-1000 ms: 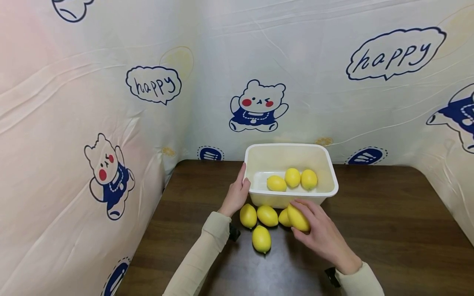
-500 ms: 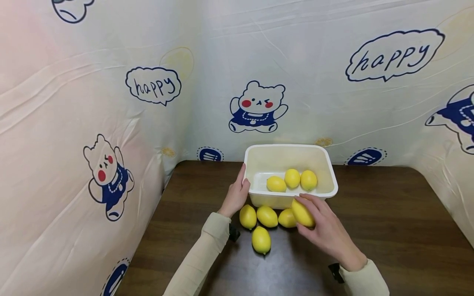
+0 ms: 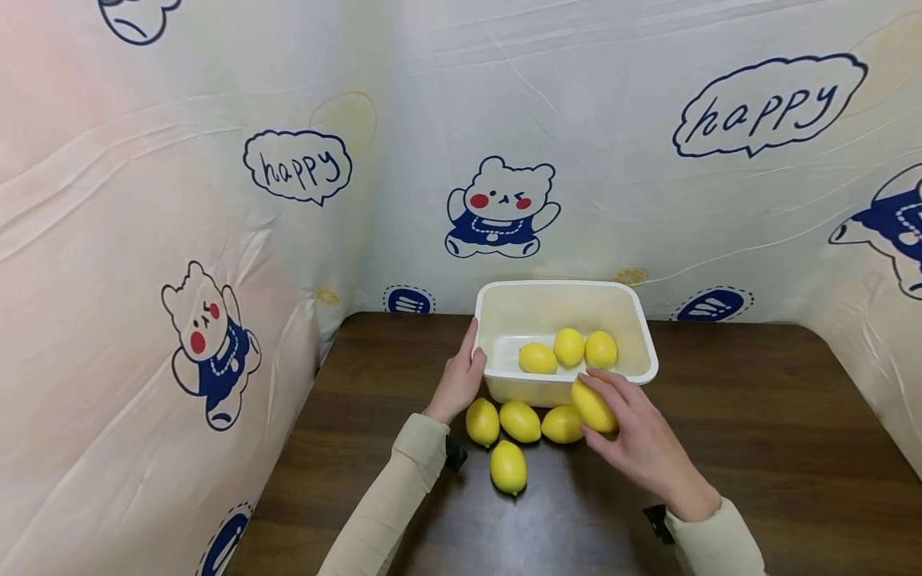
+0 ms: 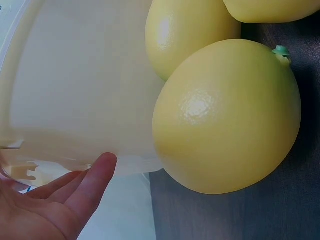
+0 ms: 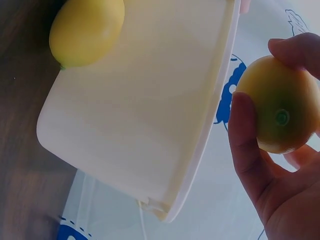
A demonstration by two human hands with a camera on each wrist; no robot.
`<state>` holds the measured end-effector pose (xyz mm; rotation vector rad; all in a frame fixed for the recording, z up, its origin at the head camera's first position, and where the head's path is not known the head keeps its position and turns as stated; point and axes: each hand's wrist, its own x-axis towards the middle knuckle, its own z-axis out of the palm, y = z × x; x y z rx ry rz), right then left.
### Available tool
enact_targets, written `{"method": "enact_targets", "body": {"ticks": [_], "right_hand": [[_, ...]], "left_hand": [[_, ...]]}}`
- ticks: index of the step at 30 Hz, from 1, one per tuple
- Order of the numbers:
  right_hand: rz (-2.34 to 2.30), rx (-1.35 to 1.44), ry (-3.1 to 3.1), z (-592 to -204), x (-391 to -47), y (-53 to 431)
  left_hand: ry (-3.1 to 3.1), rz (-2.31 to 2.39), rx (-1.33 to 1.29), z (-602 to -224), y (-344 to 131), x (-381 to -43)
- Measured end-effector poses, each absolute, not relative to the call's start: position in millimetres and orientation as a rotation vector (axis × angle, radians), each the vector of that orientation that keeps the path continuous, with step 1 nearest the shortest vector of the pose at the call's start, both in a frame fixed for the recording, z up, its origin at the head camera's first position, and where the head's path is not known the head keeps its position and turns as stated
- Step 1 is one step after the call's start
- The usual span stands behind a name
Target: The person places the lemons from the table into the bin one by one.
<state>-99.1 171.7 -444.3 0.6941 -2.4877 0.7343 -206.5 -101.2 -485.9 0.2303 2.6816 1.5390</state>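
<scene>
Yellow lemons (image 3: 569, 347): three are already in the white tub (image 3: 547, 306) near the tabletop (image 3: 756, 416)'s far edge; four wait in front. The right hand (image 3: 644, 444) curls round another lemon (image 3: 594, 406); the left hand (image 3: 456, 382), fingers straight, touches the tub.

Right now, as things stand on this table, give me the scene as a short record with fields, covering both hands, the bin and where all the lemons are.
Left hand: touches the left end of the white bin
Right hand: holds one lemon, by the bin's front rim
Lemons in bin: three lemons
Lemons outside: row of three before the bin, plus a nearer lemon
Lemon total in view: eight
Surface: dark brown table
Backdrop: pale cloth with bears and "happy" bubbles
</scene>
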Motion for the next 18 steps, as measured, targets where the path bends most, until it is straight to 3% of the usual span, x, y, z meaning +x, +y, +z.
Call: {"method": "enact_targets", "body": {"ticks": [18], "right_hand": [[0.782,0.632,-2.443,-435.2,-105.9,178.5]], "left_hand": [[2.692,1.538,0.228,-486.4,-101.0,-207.2]]}}
